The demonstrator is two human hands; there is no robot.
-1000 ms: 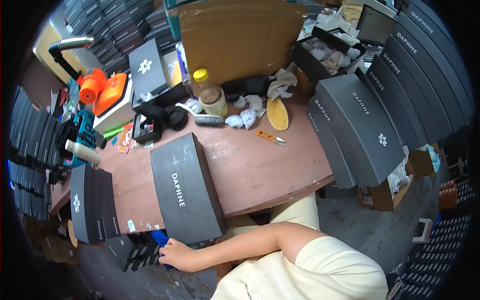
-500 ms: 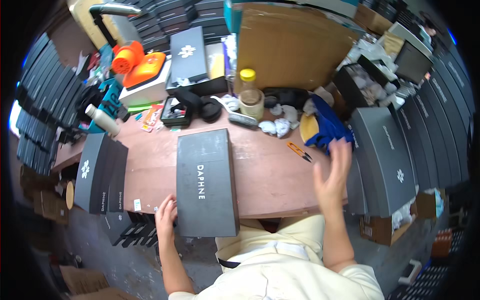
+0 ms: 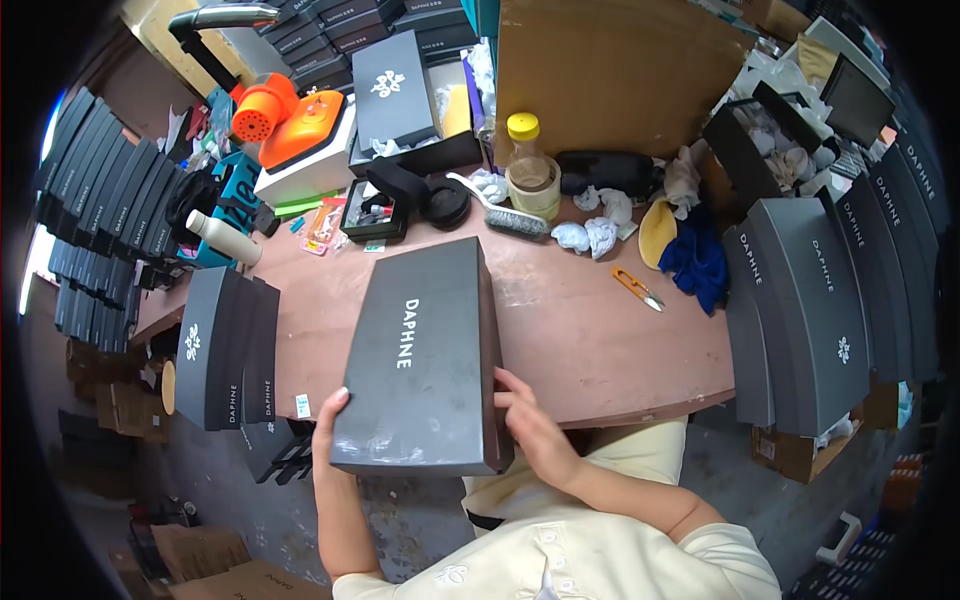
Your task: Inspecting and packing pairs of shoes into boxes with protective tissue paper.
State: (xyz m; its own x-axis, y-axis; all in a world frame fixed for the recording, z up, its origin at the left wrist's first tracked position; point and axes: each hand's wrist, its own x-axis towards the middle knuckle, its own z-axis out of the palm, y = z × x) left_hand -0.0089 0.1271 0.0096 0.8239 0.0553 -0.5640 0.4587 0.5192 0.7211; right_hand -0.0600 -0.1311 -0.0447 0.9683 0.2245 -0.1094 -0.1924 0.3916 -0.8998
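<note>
A dark grey lidded shoe box point(image 3: 425, 365) sits slightly turned at the table's front edge, its near end jutting over. My left hand point(image 3: 330, 425) grips its left side near the front corner, thumb at the lid's edge and the other fingers mostly hidden. On the opposite side, my right hand point(image 3: 535, 425) presses bent fingers against the box's right wall. A crumpled blue cloth point(image 3: 695, 260) lies at the table's right beside a yellow oval pad point(image 3: 656, 233). Orange-handled thread snips point(image 3: 637, 288) rest just in front of them.
Similar boxes stand upright at the left point(image 3: 215, 345) and right point(image 3: 805, 310) table ends. Along the back are a brush point(image 3: 515, 222), a yellow-capped bottle point(image 3: 524, 140), crumpled paper point(image 3: 600, 235), an orange blower point(image 3: 265, 108) and a large cardboard sheet point(image 3: 620, 80). A white bottle point(image 3: 222, 238) leans at left.
My right hand has come from beside the blue cloth to the box's right wall. The cloth has dropped flat onto the table. The box has turned slightly, its far end swinging right.
</note>
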